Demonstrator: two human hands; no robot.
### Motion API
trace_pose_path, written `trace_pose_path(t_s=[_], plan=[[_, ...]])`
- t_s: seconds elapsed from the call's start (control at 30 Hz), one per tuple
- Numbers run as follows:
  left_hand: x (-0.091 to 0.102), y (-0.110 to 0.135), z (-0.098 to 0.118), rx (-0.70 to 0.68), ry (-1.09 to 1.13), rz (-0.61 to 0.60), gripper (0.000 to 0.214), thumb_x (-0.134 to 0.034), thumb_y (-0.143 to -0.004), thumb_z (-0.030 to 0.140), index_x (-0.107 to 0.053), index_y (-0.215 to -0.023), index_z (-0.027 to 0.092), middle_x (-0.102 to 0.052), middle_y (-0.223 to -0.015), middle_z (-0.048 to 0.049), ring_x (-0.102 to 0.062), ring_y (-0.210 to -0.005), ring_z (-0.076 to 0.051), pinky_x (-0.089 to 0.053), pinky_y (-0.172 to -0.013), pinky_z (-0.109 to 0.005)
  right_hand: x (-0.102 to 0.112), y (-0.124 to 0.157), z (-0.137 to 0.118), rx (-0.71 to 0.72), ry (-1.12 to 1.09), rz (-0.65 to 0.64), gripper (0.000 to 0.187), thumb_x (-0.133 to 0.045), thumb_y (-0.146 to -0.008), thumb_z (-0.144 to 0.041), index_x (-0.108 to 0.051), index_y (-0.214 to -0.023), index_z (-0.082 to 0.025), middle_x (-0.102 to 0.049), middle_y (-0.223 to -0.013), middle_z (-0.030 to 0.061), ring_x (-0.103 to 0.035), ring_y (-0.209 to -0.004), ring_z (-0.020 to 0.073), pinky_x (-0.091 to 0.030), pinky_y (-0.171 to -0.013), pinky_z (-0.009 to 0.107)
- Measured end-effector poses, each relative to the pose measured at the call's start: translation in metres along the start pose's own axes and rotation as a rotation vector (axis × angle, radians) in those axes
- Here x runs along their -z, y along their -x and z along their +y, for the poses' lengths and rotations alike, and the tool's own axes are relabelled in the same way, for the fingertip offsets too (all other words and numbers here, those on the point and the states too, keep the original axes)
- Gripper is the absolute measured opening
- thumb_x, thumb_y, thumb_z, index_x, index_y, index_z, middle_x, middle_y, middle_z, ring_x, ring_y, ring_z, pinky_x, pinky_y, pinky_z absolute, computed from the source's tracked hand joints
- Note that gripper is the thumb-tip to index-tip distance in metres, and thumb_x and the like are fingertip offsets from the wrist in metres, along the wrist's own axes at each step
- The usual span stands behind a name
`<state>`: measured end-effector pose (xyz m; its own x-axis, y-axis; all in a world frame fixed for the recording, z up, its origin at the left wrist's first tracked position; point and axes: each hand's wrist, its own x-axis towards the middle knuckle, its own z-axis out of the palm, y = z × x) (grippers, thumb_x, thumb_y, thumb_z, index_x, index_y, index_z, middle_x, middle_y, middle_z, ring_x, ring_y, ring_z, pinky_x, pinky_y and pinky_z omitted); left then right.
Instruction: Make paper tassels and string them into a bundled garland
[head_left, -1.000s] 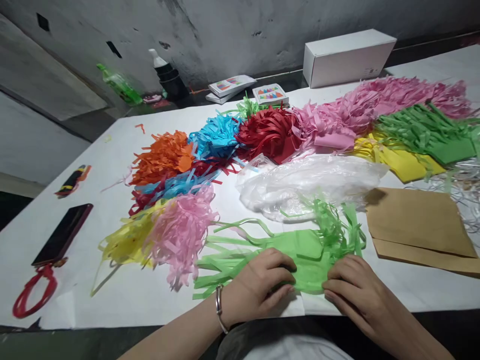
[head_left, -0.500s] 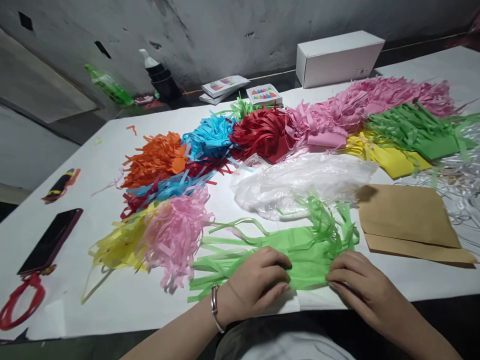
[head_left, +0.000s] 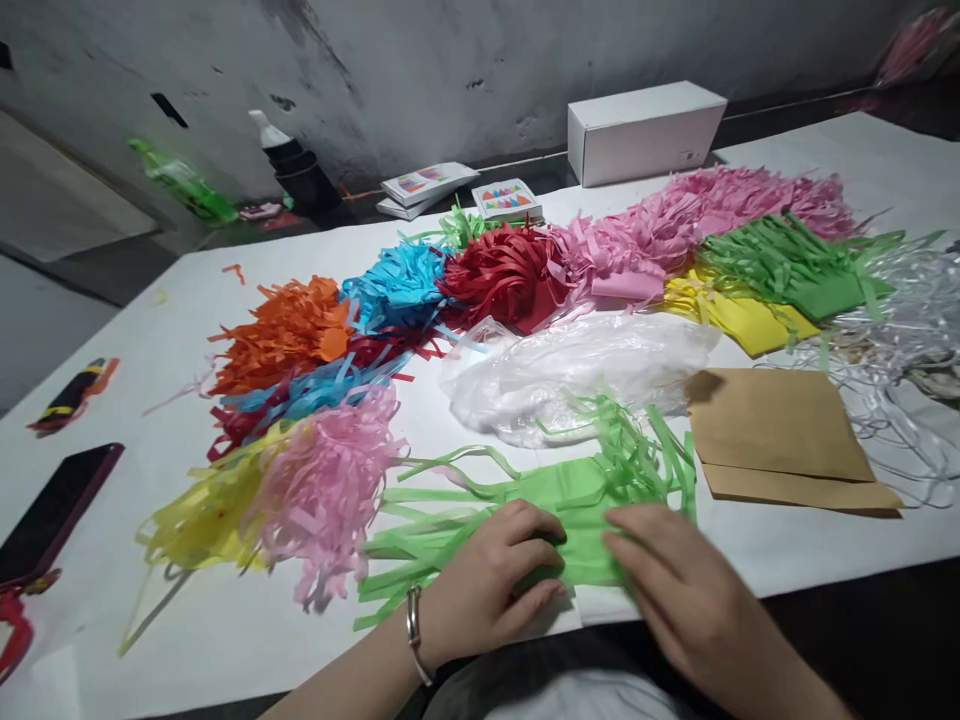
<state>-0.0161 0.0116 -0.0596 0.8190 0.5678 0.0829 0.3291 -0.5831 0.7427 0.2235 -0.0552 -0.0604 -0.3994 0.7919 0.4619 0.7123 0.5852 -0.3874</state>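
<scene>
- The left hand's fingers [head_left: 541, 522] are curling downward, their tips resting on a sheet of green fringed paper [head_left: 585, 550]; whether they are pinching it or only pressing, I cannot tell.
- The right hand's fingers [head_left: 634, 518] are lying close together and slightly blurred, reaching over the sheet from its right side; whether they are touching it is unclear.
- The left hand [head_left: 491, 580], with a silver bracelet [head_left: 412, 628] at its wrist, is keeping its place on the sheet, while the right hand [head_left: 686, 590] is shifting inward from the right edge, so the gap between them is narrowing.
- The green sheet is lying on the white-covered desk [head_left: 187, 640], directly in front of the person. A flap that was showing folded over a second ago is no longer showing, so the middle seems to be lying flatter, and the smoothing appears to be advancing.
- Green strips are fanning out leftward from the sheet, and a curly tangle [head_left: 637, 460] is sitting at its far right corner.
- Just beyond, a clear plastic bag [head_left: 570, 375] is lying crumpled; brown paper [head_left: 780, 420] is resting to the right, a pink bundle [head_left: 330, 490] to the left.
- The view is swinging rightward, so the phone [head_left: 60, 510] is slipping partly out of sight.
</scene>
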Motion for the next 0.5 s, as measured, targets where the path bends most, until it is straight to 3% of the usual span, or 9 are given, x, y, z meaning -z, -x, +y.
trace_pose_path(t_s=[0.1,0.2,0.3,0.4,0.5], plan=[[-0.001,0.002,0.0,0.007,-0.018,0.014,0.011,-0.058,-0.091,0.018,-0.063,-0.101,0.019,-0.06,-0.12,-0.0103,-0.055,-0.105,-0.022,-0.045,-0.093,-0.036,-0.028,-0.011,-0.005,0.038,0.066,-0.138,0.042,-0.043,-0.091,-0.002,-0.063,-0.124,-0.017,-0.062,-0.136,0.0127,-0.054,-0.128,0.0286,-0.045,-0.105,0.048],[-0.002,0.005,0.001,0.026,-0.045,0.012,0.011,-0.057,-0.091,0.018,-0.063,-0.101,0.02,-0.059,-0.126,-0.0104,-0.056,-0.107,-0.022,-0.045,-0.094,-0.036,-0.04,-0.009,0.017,-0.104,0.228,-0.127,0.036,-0.042,-0.097,-0.015,-0.062,-0.127,-0.017,-0.058,-0.14,0.0178,-0.056,-0.126,0.0345,-0.05,-0.096,0.055],[-0.001,0.006,0.001,0.019,-0.062,0.005,0.012,-0.056,-0.092,0.018,-0.062,-0.102,0.02,-0.061,-0.122,-0.0093,-0.056,-0.105,-0.022,-0.045,-0.094,-0.037,-0.029,0.003,0.047,-0.274,0.39,-0.022,0.037,-0.039,-0.102,-0.028,-0.062,-0.124,-0.009,-0.062,-0.133,0.0222,-0.058,-0.121,0.0371,-0.051,-0.092,0.056],[-0.001,0.004,0.001,0.011,-0.058,0.015,0.012,-0.057,-0.091,0.019,-0.062,-0.101,0.02,-0.062,-0.121,-0.0091,-0.057,-0.104,-0.022,-0.046,-0.093,-0.036,-0.005,0.012,0.057,-0.418,0.505,0.154,0.031,-0.044,-0.101,-0.026,-0.066,-0.114,-0.01,-0.067,-0.122,0.0204,-0.062,-0.109,0.0365,-0.05,-0.088,0.054],[-0.001,0.002,0.0,0.009,-0.047,0.018,0.012,-0.058,-0.09,0.019,-0.062,-0.101,0.02,-0.062,-0.12,-0.0088,-0.057,-0.103,-0.021,-0.046,-0.092,-0.036,0.015,0.012,0.041,-0.343,0.427,0.227,0.022,-0.054,-0.095,-0.014,-0.066,-0.114,-0.014,-0.068,-0.116,0.017,-0.061,-0.104,0.0324,-0.046,-0.089,0.051]])
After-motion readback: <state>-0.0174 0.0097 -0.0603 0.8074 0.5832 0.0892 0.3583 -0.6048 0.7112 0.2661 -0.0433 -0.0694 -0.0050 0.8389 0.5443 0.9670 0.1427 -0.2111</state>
